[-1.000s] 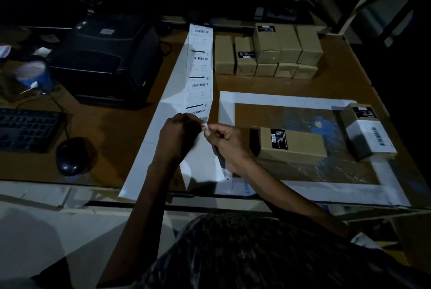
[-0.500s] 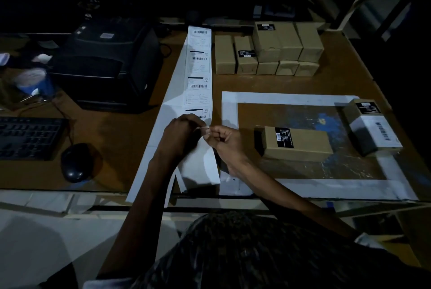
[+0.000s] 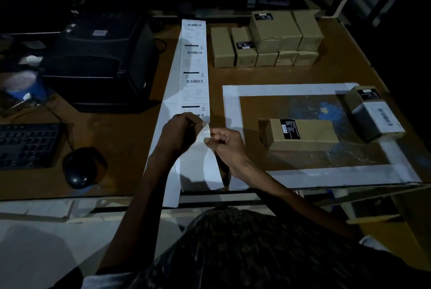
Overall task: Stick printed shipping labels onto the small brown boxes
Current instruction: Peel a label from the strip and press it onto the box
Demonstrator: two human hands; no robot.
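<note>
The label strip point(image 3: 194, 65) lies flat on the table point(image 3: 121, 134), running from the upper centre of the frame down to the hands at the centre. Four printed labels with barcodes show along it. At its near end, the left hand point(image 3: 180, 136) holds the strip with curled fingers, covering part of the lowest label. The right hand point(image 3: 225, 143) pinches a lifted white corner point(image 3: 206, 133) of paper between thumb and fingertips, just beside the left hand. Blank backing paper point(image 3: 205, 172) trails from the hands to the table's near edge.

Right of centre, one brown box point(image 3: 307, 136) lies on its side inside a white taped rectangle point(image 3: 289, 89); a black sticker shows on its top face. At the right edge of the frame, a second box point(image 3: 370, 111) carries a white barcode label and rests across the tape's corner. A stack of brown boxes point(image 3: 268, 41) stands at the upper centre-right, just beside the strip's far end.

At the upper left sits a black printer point(image 3: 100, 62). A keyboard point(image 3: 28, 146) and a mouse point(image 3: 79, 167) lie at the left.
</note>
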